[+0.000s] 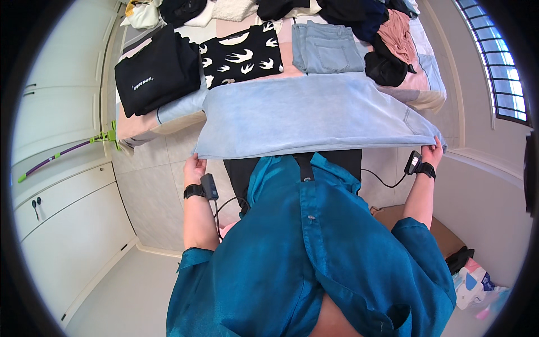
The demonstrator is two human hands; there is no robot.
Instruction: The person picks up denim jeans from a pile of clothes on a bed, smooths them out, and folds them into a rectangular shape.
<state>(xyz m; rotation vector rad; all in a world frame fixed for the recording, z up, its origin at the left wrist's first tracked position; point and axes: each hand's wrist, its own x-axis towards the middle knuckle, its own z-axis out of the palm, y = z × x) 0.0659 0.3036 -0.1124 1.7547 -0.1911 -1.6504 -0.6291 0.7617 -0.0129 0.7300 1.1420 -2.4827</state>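
A pair of light blue jeans is stretched sideways in front of me, its far part on the edge of the bed and its near edge raised above the floor. My left hand grips the near left corner, fingertips on the cloth. The near right corner is pinched in my right hand. Beyond the jeans lie a folded black garment with small white lettering, a folded black top with white bird shapes and folded blue jeans.
Crumpled dark clothes and a pink garment lie at the bed's far right. White cabinets and a purple-and-green pole stand left. A barred window is at right; plastic packages sit on the floor. Cables hang from both wrist devices.
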